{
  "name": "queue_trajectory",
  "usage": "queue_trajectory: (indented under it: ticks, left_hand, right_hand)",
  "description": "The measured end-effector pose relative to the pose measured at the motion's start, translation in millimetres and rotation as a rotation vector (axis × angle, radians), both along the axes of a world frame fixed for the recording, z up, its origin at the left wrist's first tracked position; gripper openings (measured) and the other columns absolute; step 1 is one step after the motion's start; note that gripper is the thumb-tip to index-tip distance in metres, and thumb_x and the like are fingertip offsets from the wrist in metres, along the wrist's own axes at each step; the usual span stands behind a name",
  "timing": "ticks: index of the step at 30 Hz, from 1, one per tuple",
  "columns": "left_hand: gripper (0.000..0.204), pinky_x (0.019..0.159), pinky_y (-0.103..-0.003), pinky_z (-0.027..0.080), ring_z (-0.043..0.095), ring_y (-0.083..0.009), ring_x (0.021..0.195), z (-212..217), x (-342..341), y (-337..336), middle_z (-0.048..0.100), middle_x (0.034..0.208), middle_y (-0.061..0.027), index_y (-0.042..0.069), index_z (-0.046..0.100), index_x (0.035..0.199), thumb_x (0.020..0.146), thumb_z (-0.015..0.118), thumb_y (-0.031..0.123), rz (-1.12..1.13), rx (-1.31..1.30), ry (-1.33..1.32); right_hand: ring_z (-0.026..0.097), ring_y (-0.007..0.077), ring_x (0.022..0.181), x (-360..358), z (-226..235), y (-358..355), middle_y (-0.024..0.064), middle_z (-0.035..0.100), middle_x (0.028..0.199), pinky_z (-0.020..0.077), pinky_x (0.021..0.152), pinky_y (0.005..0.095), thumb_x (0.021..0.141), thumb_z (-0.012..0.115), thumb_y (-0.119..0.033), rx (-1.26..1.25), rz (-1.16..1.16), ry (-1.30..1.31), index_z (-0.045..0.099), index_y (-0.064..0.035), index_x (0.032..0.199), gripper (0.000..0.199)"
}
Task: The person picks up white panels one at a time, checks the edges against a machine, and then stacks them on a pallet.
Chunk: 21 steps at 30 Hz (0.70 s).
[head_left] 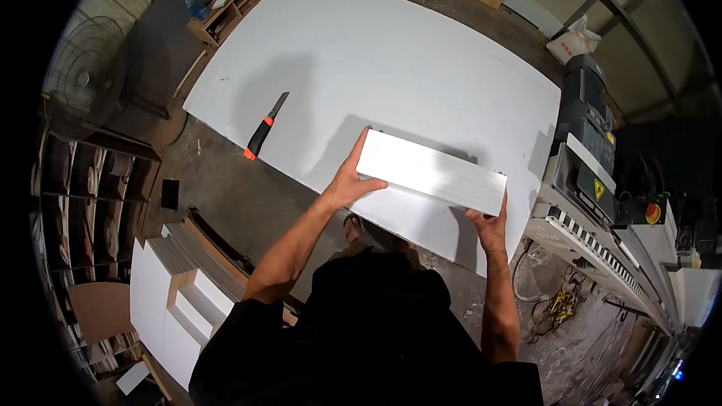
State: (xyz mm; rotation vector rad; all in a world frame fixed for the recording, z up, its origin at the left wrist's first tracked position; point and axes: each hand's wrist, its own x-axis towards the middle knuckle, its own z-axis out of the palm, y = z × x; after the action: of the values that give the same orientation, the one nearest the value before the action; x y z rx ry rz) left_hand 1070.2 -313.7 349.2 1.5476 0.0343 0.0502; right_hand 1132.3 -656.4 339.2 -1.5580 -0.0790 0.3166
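Between my two hands is a long white block (432, 171) with fine parallel lines along it, like a stack of narrow white panel strips. My left hand (352, 182) grips its left end, the thumb along the near edge. At the right end, my right hand (490, 229) is wrapped round the near corner. The block is over the near part of a large white board (376, 53); I cannot tell whether it touches the surface. Left of it on the board lies a knife (265, 128) with a black and orange handle, its blade pointing away.
A machine (590, 173) with a red stop button borders the board's right end. Stacked white panels (162, 293) stand at lower left, near a shelf rack (90, 195). A fan (84, 77) is at far left, and yellow cord (560, 308) lies on the floor.
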Motion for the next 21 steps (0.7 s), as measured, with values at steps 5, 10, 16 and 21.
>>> queue_trajectory:
  ticks: [5,10,16,21]
  left_hand:
    - [0.104,0.117,-0.035,0.022,0.023,-0.0231,0.146,4.1,7.5,8.5,0.018,0.161,-0.0134,0.004,0.006,0.155,0.075,0.072,-0.002,-0.059,0.065,0.006]
    - [0.105,0.119,-0.036,0.02,0.019,-0.0282,0.148,-5.3,4.9,23.1,0.015,0.161,-0.0169,0.004,0.005,0.155,0.075,0.073,0.002,-0.096,0.215,-0.031]
    - [0.097,0.116,-0.038,0.025,0.026,-0.0313,0.145,-8.3,-0.6,26.3,0.025,0.157,-0.0194,-0.001,0.021,0.152,0.078,0.078,0.026,-0.057,0.19,-0.16]
    - [0.101,0.115,-0.038,0.027,0.028,-0.0317,0.143,-8.4,-28.4,15.4,0.027,0.154,-0.0192,0.002,0.02,0.153,0.075,0.081,0.024,0.046,0.253,-0.26]
  right_hand:
    - [0.047,0.0209,0.127,10.5,-13.1,-10.3,0.0086,0.047,0.138,0.0422,0.105,0.0371,0.069,0.089,-0.017,-0.069,0.054,-0.151,0.02,-0.0076,0.152,0.108]
    - [0.047,0.0226,0.127,9.5,-26.5,-16.9,0.0097,0.048,0.139,0.0389,0.106,0.0367,0.07,0.088,-0.015,-0.248,0.047,-0.152,0.032,-0.0024,0.146,0.096]
    - [0.05,0.0278,0.123,4.9,-85.6,-68.2,0.0171,0.051,0.137,0.0361,0.107,0.0368,0.071,0.085,-0.009,-0.268,-0.054,0.11,0.046,0.0059,0.136,0.077]
    - [0.051,0.0327,0.119,20.4,-77.7,-75.9,0.0219,0.047,0.138,0.041,0.103,0.0424,0.07,0.081,-0.009,-0.308,-0.049,-0.119,0.038,0.0057,0.139,0.083]
